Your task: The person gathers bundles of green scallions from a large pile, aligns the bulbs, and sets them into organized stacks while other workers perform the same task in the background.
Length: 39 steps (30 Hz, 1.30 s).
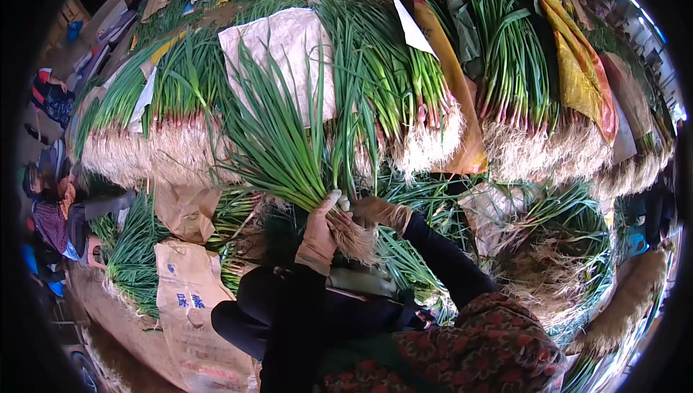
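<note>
My left hand (pixel 319 238), in a pale glove, is wrapped round the lower stems of a bunch of green garlic (pixel 292 155). The long flat leaves fan up and to the left, and the bunch's pale roots (pixel 354 240) hang below my fingers. Close beside it, my gloved right hand (pixel 381 212) has its fingers curled in by the left thumb, next to the stems. What those fingers hold, if anything, is hidden. Behind the bunch lies a whitish woven sack (pixel 278 57), partly covered by the leaves.
Stacked green garlic (pixel 520 68) with roots facing me fills the far side. Loose stalks (pixel 556 263) lie at right. A printed paper-like sack (pixel 191 313) is at lower left. A yellow-orange sack (pixel 570 54) separates piles. Another person (pixel 58 212) sits at far left.
</note>
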### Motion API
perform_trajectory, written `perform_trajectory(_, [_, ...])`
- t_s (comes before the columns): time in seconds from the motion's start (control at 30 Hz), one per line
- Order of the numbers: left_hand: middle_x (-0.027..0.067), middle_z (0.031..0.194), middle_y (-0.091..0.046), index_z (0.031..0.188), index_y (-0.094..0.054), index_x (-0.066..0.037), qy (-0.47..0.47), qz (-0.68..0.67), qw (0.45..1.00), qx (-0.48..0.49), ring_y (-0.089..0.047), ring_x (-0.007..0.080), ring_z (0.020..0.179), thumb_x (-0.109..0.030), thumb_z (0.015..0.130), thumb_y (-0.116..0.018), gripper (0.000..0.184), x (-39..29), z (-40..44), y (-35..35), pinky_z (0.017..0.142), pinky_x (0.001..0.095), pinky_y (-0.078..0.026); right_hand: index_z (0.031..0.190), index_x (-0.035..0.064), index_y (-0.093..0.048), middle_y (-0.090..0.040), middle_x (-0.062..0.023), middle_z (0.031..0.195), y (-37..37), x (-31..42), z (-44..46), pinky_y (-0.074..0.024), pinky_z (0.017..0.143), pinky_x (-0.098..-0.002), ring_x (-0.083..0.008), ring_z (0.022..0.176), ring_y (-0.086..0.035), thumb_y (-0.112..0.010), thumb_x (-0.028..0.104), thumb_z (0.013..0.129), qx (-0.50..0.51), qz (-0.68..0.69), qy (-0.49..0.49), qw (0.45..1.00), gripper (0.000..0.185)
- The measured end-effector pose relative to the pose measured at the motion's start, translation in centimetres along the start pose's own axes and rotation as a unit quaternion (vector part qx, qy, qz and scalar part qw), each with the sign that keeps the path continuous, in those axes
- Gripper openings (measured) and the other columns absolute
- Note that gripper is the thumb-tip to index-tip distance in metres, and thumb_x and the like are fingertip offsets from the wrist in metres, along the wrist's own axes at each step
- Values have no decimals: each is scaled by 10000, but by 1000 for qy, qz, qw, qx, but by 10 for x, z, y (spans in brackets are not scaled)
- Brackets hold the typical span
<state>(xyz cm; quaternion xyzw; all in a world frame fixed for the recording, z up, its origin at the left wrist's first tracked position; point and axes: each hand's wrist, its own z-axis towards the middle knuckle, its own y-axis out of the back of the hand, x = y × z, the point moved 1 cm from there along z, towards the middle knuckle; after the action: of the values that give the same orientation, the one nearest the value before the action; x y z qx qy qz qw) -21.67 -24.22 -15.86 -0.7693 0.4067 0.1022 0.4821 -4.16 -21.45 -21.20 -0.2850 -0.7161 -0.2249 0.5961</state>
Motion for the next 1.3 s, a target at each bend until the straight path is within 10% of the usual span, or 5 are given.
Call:
perform_trajectory(0.27, [82, 768, -587, 984, -554, -29, 3, -35, 998, 44, -576, 195, 626, -219, 887, -514, 218, -14, -35, -27, 574, 319, -500, 1042, 44, -557, -544, -4, 700, -12, 46, 37, -471, 588, -328, -161, 627, -550, -502, 229, 910, -68, 493, -18, 867, 233])
perform_trajectory(0.3, [83, 779, -593, 1001, -545, -34, -12, -53, 997, 59, -580, 191, 633, -213, 896, -502, 212, -16, -42, -29, 572, 315, -498, 1004, 52, -564, -564, -27, 744, -19, 3, 59, -471, 575, -325, -178, 635, -552, -488, 205, 907, -113, 97, 82, 985, 197])
perform_trajectory(0.37, [68, 933, -509, 1033, -499, -49, -38, -219, 951, 214, -542, 232, 930, -195, 898, -490, 199, -13, -43, -19, 837, 477, -473, 911, 73, -566, -570, -49, 798, -43, -100, 101, -446, 509, -314, -185, 602, -522, -449, 200, 919, -267, -588, 183, 741, 172])
perform_trajectory(1.13, [86, 741, -599, 821, -558, -31, 6, 161, 985, -55, -588, 182, 635, -186, 831, -582, 157, -5, -16, -2, 597, 308, -491, 886, 40, -638, -627, -74, 741, -10, -13, 47, -467, 630, -291, -140, 670, -572, -552, 158, 867, -308, -32, 7, 951, 148])
perform_trajectory(1.3, [68, 830, -590, 903, -544, -44, -45, -65, 996, -40, -550, 202, 702, -251, 874, -513, 211, -30, -44, -37, 695, 364, -492, 970, 51, -633, -642, -142, 909, -7, -94, 15, -499, 741, -372, -307, 840, -618, -605, 210, 774, 29, -416, 56, 907, 254])
